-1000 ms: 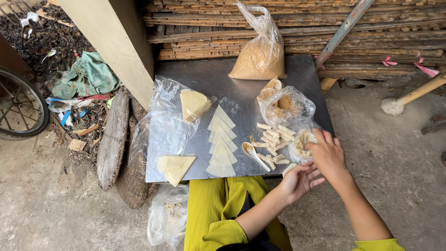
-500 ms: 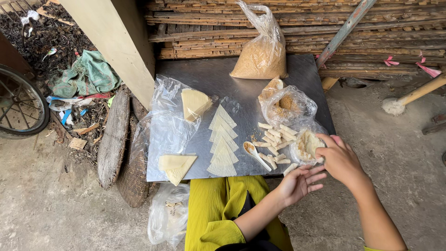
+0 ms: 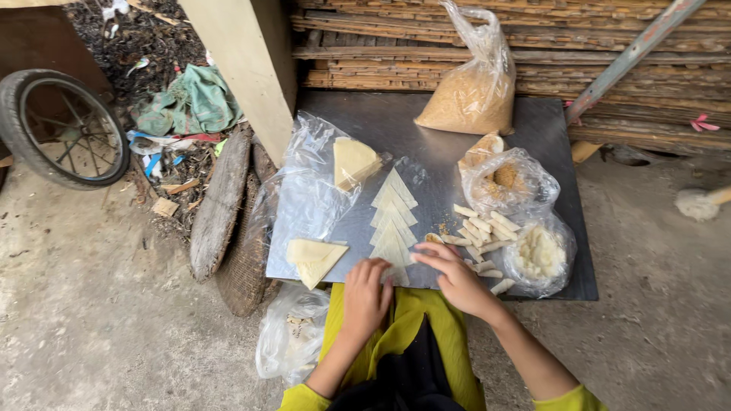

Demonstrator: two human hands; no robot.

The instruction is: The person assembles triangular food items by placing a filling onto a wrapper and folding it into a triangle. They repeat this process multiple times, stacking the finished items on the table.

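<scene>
Head view looks down past my knees at a dark metal sheet (image 3: 396, 129) serving as my bench, laid on the ground. Far left, a bicycle wheel (image 3: 65, 125) leans by a heap of rubbish and a green cloth (image 3: 190, 99). A weathered wooden slab (image 3: 221, 202) lies just beside the bench's left edge, and a crumpled clear bag (image 3: 293, 331) sits on the ground below its near corner.

On the bench's left part, clear plastic wrap (image 3: 308, 190) holds a folded stack of pale wrappers (image 3: 354, 161), and a loose folded wrapper (image 3: 314, 257) lies near the front edge. My left hand (image 3: 367, 293) rests at the near edge, fingers curled down, its grip loose and touching the lowest wrapper of the row of triangular wrappers (image 3: 394, 221), which runs overlapping from mid-bench toward me. My right hand (image 3: 455, 275) reaches in from the right, fingers spread and pressing on that same near end of the row; its grip is not closed on anything.

Right of my hands, finished pale rolls (image 3: 481, 237) lie scattered. Beyond them sit a bag with brown crumbs (image 3: 509, 181), a bag of white filling (image 3: 539, 253), and at the back a large knotted bag of golden crumbs (image 3: 474, 97). Stacked bamboo slats (image 3: 426, 38) back the bench.
</scene>
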